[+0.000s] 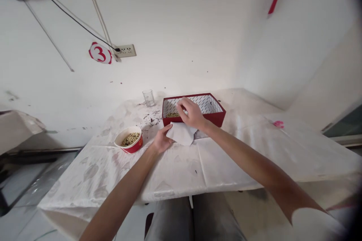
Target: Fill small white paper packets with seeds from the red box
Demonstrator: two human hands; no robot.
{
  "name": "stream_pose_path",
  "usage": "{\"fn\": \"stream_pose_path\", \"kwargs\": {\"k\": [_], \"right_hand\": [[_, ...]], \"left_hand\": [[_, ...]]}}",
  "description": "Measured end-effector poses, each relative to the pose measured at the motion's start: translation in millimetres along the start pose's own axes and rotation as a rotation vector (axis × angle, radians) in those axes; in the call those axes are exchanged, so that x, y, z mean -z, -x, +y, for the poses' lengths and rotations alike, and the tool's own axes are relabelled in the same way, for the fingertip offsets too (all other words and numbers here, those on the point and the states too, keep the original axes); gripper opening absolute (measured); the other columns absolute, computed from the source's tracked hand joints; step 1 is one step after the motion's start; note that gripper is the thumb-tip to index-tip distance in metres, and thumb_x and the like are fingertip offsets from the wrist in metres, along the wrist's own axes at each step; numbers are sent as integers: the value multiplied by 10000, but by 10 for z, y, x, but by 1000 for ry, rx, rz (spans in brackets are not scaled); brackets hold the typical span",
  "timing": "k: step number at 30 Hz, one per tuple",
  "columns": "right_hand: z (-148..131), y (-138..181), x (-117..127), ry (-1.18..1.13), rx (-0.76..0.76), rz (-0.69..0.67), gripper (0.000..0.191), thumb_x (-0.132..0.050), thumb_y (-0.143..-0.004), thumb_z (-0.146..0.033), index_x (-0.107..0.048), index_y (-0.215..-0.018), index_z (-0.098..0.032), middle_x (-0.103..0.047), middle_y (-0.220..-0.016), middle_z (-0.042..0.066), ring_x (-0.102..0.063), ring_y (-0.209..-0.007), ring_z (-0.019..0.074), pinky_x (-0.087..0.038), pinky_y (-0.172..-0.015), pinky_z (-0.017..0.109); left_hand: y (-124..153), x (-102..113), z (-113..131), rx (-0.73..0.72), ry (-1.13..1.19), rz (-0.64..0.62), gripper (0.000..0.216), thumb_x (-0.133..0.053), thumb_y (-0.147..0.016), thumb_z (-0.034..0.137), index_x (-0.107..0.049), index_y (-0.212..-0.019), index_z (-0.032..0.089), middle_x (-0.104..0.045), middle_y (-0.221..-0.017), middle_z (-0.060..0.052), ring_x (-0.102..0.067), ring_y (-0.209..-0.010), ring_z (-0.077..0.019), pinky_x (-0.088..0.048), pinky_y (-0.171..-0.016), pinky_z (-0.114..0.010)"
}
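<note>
1. From the head view, I see the left hand (163,139) pinching the near-left edge of a folded white paper piece (182,134), sheet or pouch I can't tell, just in front of an open red cardboard box with a patterned white lining (216,119).
2. The right hand (191,113) is over the box's near wall, fingers curled; whether they grip anything, I can't tell.
3. Some small mixed grains (171,114) already lie in the box's left end, so I'd judge the handling partly done.
4. Plenty seems left: the red-and-white round paper bowl (137,146), left of the left hand, holds many pale and dark grains (130,139), and dark scraps (152,119) litter the tablecloth (240,162).
</note>
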State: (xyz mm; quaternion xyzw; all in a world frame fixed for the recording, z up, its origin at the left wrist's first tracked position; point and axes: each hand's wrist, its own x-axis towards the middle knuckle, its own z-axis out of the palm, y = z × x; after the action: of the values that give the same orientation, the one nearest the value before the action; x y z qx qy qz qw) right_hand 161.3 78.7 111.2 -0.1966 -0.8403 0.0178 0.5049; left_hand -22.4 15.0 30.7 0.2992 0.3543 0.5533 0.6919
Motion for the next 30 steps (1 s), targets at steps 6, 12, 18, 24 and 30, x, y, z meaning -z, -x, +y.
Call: {"fn": "stream_pose_path", "kwargs": {"k": [6, 12, 18, 24, 30], "right_hand": [[31, 878, 13, 11, 100, -95, 152, -512, -1029, -216, -662, -1058, -220, -658, -964, 72, -609, -911, 209, -516, -841, 379], [43, 933, -80, -200, -120, 52, 147, -615, -1001, -261, -729, -1093, -256, -597, -992, 62, -627, -898, 183, -579, -785, 337], [-52, 962, -86, -221, -120, 52, 141, -691, -950, -259, -780, -1056, -285, -575, -939, 47, -620, -868, 187, -588, -773, 350], [-129, 934, -72, -270, -138, 59, 149, -704, -934, -236, -800, -1040, -280, -563, -926, 43, -602, -849, 181, -569, -744, 347], [-76, 956, -81, -265, -97, 24, 179, -687, -923, -208, -801, -1039, -282, -557, -929, 45, -592, -836, 179, -560, -716, 342]], "left_hand": [[-57, 67, -50, 38, 228, -73, 256, -636, -858, 258, -684, -1065, 115, -765, -948, -125, -734, -869, -231, -609, -765, -332], [-98, 116, -217, -53, 104, -88, 282, -712, -757, 27, -721, -1016, 137, -775, -944, -86, -726, -786, -158, -596, -771, -243], [-109, 101, -308, 3, 71, -81, 234, -814, -771, 124, -751, -996, 137, -785, -1002, -125, -748, -925, -242, -601, -854, -337], [-61, 5, -305, 31, -15, -133, 243, -857, -752, 200, -758, -969, 152, -788, -902, -106, -747, -863, -248, -581, -787, -327], [-45, 60, -329, 34, -77, -121, 281, -905, -700, 224, -751, -928, 165, -762, -831, -58, -711, -770, -172, -543, -715, -250]]}}
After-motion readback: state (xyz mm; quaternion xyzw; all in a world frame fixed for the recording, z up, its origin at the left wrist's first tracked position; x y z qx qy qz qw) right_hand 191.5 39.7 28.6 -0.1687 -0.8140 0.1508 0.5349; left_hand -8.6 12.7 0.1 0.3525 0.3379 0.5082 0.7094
